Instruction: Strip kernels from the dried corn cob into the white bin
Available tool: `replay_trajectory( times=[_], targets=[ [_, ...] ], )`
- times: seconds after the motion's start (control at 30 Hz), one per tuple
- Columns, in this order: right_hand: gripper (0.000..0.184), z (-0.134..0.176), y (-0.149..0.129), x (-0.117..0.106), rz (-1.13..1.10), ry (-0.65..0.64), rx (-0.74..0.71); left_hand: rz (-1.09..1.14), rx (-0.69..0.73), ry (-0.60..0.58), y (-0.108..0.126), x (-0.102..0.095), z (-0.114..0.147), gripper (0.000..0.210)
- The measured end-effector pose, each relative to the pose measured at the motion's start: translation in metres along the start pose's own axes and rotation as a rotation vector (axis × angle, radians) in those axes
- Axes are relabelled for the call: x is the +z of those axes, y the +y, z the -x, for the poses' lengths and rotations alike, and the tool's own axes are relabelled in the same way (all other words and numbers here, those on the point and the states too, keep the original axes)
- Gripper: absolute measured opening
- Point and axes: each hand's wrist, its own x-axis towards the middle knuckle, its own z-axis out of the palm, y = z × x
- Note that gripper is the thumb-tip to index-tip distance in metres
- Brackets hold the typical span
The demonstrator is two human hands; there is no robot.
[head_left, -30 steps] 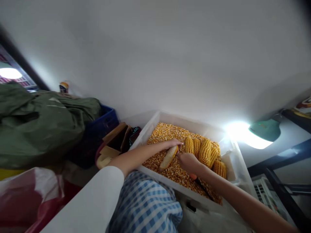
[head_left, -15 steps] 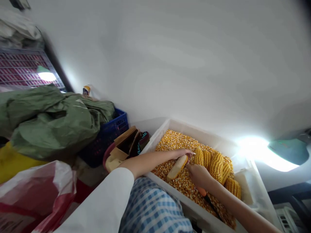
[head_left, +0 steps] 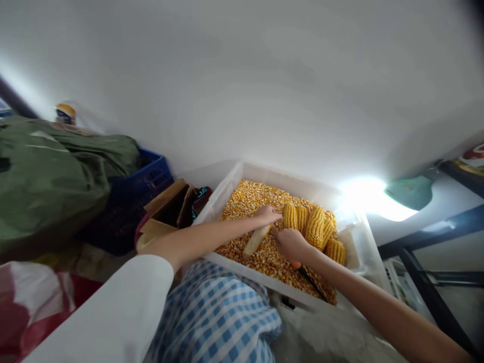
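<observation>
My left hand (head_left: pixel 267 214) grips a nearly bare cob (head_left: pixel 256 239), right hand (head_left: pixel 289 244) clenched on an orange-handled tool (head_left: pixel 297 263); tray (head_left: pixel 227 190) full of kernels (head_left: pixel 249 196), several whole cobs (head_left: pixel 314 228) left.

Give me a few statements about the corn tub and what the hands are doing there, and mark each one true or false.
1. The left hand grips a mostly stripped cob over the white tub. True.
2. The tub holds only whole cobs and no loose grain. False: loose kernels cover its floor, with whole cobs piled at the right.
3. The right hand holds a tool with an orange handle. True.
4. The blue crate stands to the right of the tub. False: it is to the left, beside the green sack.
5. A lit lamp shines past the tub's right end. True.
</observation>
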Motion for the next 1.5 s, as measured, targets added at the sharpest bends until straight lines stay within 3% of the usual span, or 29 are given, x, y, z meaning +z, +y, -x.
replay_trajectory(
  times=[0.13, 0.27, 0.37, 0.47, 0.7, 1.5],
  targets=[
    [0.035, 0.002, 0.003, -0.005, 0.002, 0.01, -0.019, 0.282, -0.059, -0.089, -0.001, 0.0, -0.005, 0.03],
    [0.038, 0.004, 0.004, -0.013, 0.011, 0.017, -0.009, 0.629, -0.127, -0.298, 0.002, -0.008, -0.003, 0.037],
    [0.039, 0.005, 0.004, -0.015, 0.011, 0.011, -0.005, 0.68, -0.142, -0.486, 0.005, -0.015, -0.004, 0.036],
    [0.037, 0.005, 0.003, -0.016, 0.019, 0.007, -0.013, 0.603, -0.234, -0.547, 0.007, -0.016, -0.009, 0.03],
    [0.037, 0.006, 0.006, -0.019, 0.005, 0.038, -0.04, 0.662, -0.304, -0.428, 0.01, -0.009, -0.009, 0.024],
    [0.039, 0.006, 0.002, -0.019, -0.035, -0.004, 0.0, 0.622, -0.111, -0.434, -0.006, -0.005, -0.019, 0.034]
  ],
)
